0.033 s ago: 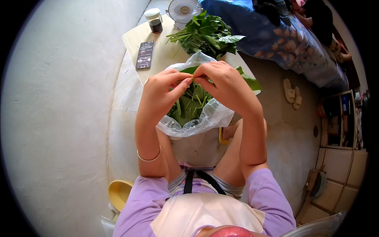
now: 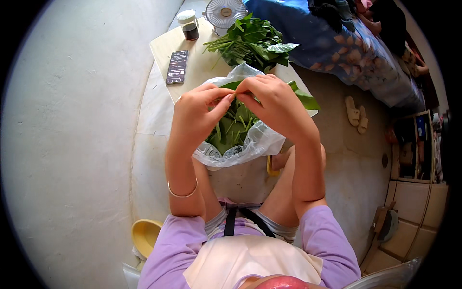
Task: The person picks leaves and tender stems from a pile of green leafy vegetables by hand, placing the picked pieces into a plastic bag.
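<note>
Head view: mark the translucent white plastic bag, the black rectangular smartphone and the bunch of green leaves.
Translucent white plastic bag (image 2: 267, 138): head view, crumpled lower-right side.
Black rectangular smartphone (image 2: 177, 67): head view, screen middle.
Bunch of green leaves (image 2: 254, 42): head view, central leaves.

No text can be read clearly. On the left side of the pale table (image 2: 199, 62), a phone (image 2: 177, 67) shows rows of very small characters on its dark screen. At the far edge of the table, the fan (image 2: 225, 11) has a small mark at its centre. To the right of the table, the slippers (image 2: 353, 115) carry tiny dark marks, also unreadable.
</note>
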The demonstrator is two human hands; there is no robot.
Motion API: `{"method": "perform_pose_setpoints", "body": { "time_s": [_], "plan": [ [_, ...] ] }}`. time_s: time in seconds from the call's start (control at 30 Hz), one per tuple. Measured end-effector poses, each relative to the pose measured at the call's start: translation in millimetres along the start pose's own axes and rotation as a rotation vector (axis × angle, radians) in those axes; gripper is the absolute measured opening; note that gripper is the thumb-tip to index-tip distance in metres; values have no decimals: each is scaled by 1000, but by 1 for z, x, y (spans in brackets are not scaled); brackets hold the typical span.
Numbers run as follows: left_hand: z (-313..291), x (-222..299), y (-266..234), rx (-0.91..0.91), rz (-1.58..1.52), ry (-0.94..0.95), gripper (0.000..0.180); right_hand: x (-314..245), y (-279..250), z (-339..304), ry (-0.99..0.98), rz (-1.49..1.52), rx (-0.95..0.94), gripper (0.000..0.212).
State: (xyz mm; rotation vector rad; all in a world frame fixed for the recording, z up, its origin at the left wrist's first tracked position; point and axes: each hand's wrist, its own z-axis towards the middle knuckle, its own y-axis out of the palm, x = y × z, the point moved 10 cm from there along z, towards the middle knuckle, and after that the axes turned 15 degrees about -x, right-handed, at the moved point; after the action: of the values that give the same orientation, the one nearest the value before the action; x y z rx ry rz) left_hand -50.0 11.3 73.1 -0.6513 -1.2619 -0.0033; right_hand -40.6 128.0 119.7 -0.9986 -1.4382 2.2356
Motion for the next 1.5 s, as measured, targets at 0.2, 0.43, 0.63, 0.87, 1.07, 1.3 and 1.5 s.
{"method": "perform_pose_setpoints", "body": {
  "time_s": [0.2, 0.43, 0.63, 0.87, 1.07, 1.3, 1.5],
  "plan": [
    [-8, 34, -2, 362, 601, 37, 9, -13, 6, 2, 0, -225, 117, 7],
    [-13, 27, -20, 627, 873, -10, 7, -19, -2, -1, -15, -57, 131, 8],
    [4, -31, -12, -65, -215, -29, 21, 13, -8, -7, 170, 419, -30, 16],
    [4, -14, -4, -132, -350, 144, 24, 21, -8, -7, 153, 495, -19, 18],
    [10, -21, 7, -119, -455, 67, 20, 18, 5, -4, 164, 419, -102, 21],
    [4, -30, -10, 29, -616, 37, 17, 25, -8, -10, 62, 313, -23, 25],
    [7, -36, -9, 7, -533, 44, 18, 37, -6, -10, 125, 431, -74, 21]
  ]
}}
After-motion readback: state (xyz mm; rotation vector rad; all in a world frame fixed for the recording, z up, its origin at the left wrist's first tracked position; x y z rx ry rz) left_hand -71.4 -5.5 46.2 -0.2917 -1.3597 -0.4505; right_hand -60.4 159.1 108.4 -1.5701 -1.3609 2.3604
